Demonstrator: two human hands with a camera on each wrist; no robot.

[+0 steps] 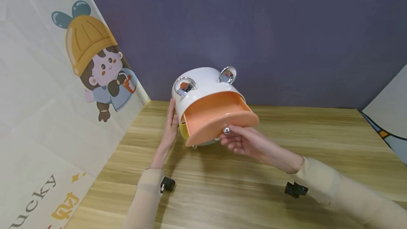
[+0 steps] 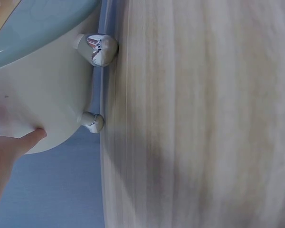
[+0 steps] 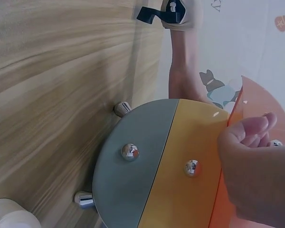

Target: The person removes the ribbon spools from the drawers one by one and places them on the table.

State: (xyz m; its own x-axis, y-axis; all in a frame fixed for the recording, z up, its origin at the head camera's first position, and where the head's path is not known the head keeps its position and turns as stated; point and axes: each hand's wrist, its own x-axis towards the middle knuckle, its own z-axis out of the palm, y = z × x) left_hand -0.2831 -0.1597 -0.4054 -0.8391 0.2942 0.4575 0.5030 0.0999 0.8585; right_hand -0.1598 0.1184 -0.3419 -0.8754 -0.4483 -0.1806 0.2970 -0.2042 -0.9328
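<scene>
A rounded white drawer box (image 1: 203, 77) with two shiny silver ears stands at the back of the table. Its peach top drawer (image 1: 219, 114) is pulled out, and the inside that shows is bare. Below are a yellow drawer (image 3: 187, 161) and a grey-green drawer (image 3: 133, 161), both closed, with silver knobs. My right hand (image 1: 246, 142) pinches the peach drawer's silver knob (image 1: 226, 130), its other fingers curled beneath. With fingers extended, my left hand (image 1: 170, 130) rests against the box's left side; in the left wrist view the thumb (image 2: 33, 137) lies on the white wall.
The box stands on short silver feet (image 2: 102, 50) on a wood-grain table (image 1: 222, 186). A dark blue-grey wall (image 1: 254, 38) rises just behind. To the left is a white panel (image 1: 41, 98) with a cartoon figure. A white round object (image 3: 14, 216) shows in the right wrist view's corner.
</scene>
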